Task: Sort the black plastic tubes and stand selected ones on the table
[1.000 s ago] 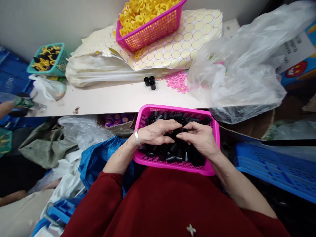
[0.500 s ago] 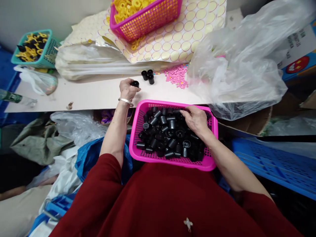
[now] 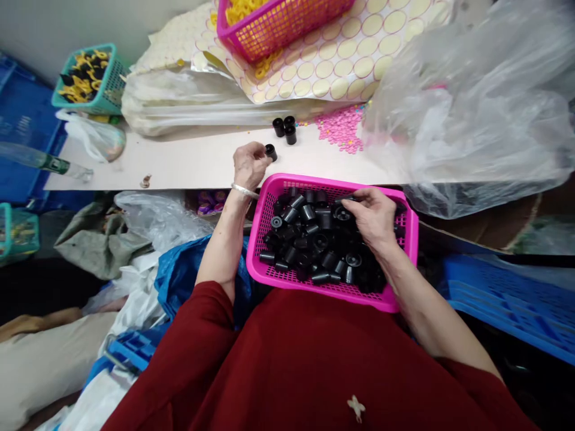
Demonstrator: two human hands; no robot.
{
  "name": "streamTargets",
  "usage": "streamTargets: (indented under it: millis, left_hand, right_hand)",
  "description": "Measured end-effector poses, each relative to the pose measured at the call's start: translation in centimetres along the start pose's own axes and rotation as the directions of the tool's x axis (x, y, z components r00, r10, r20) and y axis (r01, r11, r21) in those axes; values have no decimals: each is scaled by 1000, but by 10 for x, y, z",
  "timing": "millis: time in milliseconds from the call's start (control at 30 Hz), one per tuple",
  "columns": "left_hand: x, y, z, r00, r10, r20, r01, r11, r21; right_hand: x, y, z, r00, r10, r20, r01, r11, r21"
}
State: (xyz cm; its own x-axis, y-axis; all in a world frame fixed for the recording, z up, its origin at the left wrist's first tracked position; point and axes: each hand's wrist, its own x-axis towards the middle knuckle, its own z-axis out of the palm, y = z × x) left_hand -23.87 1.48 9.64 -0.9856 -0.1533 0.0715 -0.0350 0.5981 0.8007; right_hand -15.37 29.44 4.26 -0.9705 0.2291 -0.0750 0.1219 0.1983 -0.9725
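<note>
My left hand (image 3: 250,163) is over the white tabletop, its fingers closed at the left side of a black plastic cylinder (image 3: 271,153) that stands upright with its hollow end up. Just beyond it, three more black cylinders (image 3: 290,135) stand close together. My right hand (image 3: 374,216) is inside a pink basket (image 3: 332,299), thumb and fingers closed on a dark cylinder (image 3: 345,199) at the far side, partly covered by the fingers. Loose black cylinders (image 3: 308,212) fill the basket, lying every way, some with round flanged ends showing.
Behind lie a sheet of round stickers (image 3: 320,88) and a pink basket of yellow parts (image 3: 287,30). Small pink pieces (image 3: 340,129) are scattered near a large clear plastic bag (image 3: 471,114). At the left are a green basket (image 3: 115,78) and a bottle (image 3: 49,163).
The cylinder at my left hand has moved slightly right, toward the group of three, and more of it shows beside my fingers. My right hand stays in the basket. The view has shifted left.
</note>
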Motion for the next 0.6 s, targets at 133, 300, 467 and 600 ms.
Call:
streamTargets:
  millis: [133,300,467,600]
  left_hand:
    - [-56,27,11,924,190,331,-249,957,146]
    - [-84,44,33,857,54,513,-330,822,464]
    - [-72,35,35,795,56,604,-371,833,411]
    - [-76,32,29,810,99,578,-270,938,218]
  right_hand:
    - [-17,11,-20,997,-74,31,65,973,221]
    - [-29,7,-28,989,-35,145,-21,929,370]
    - [-31,-3,-31,949,85,304,-245,806,539]
    - [-32,-6,-37,952,19,305,-191,817,545]
